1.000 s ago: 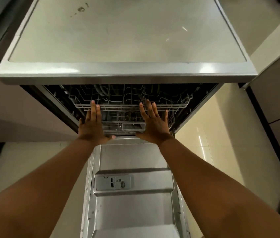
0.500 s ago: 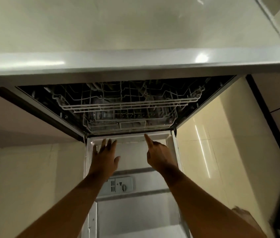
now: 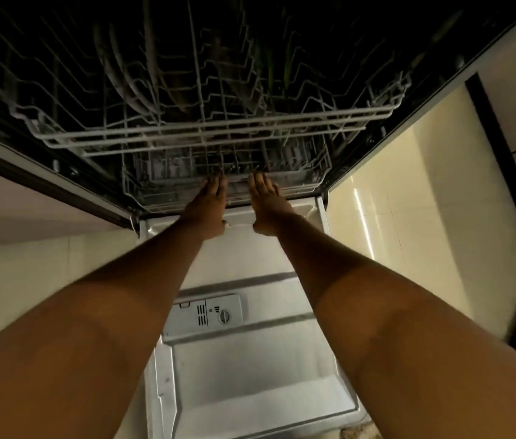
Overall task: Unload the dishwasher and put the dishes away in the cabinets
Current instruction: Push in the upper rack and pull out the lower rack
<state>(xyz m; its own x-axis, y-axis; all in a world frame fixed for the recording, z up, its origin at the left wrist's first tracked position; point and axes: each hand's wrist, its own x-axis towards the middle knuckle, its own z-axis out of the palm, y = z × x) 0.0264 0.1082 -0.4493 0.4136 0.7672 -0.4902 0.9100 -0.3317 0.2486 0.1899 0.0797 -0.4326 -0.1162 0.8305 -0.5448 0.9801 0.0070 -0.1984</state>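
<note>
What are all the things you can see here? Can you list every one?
upper rack: one, grey wire, pushed inside the dishwasher, above the lower one
lower rack: one, grey wire, at the front of the opening
dishes: several, dark and hard to count, standing in the upper rack
dishwasher door: one, silver-grey, folded down flat under the arms
detergent dispenser: one, grey with a round knob, on the door
floor tiles: cream, right of the door
left hand: one, fingers straight, reaching to the lower rack's front edge
right hand: one, fingers straight, at the same edge
</note>
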